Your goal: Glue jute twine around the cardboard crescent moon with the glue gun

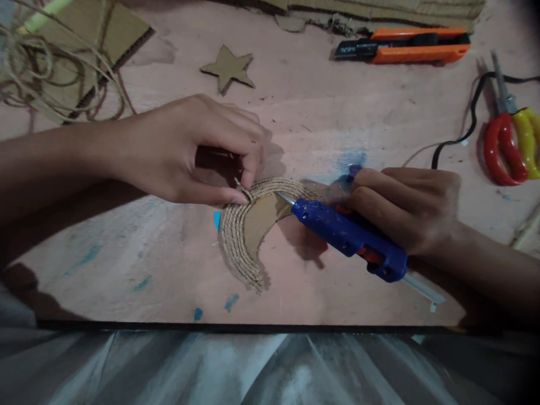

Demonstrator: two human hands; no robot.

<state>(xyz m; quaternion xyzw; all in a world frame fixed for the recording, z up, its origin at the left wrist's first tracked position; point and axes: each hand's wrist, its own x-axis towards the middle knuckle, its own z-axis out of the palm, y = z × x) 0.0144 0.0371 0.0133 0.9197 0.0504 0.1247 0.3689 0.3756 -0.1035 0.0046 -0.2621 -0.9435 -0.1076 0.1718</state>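
A cardboard crescent lies on the table, its outer part covered by several curved rows of jute twine. Bare cardboard shows along its inner side. My left hand pinches a short piece of the twine between thumb and forefinger at the crescent's upper left. My right hand is wrapped round a blue glue gun. The gun's metal nozzle points left, at the inner edge of the twine rows; whether it touches cannot be made out. A clear glue stick sticks out of its back end.
A cardboard star lies beyond my left hand. Loose twine tangles over a cardboard piece at far left. An orange utility knife, scissors and a black cord lie at right. The table's front edge is near.
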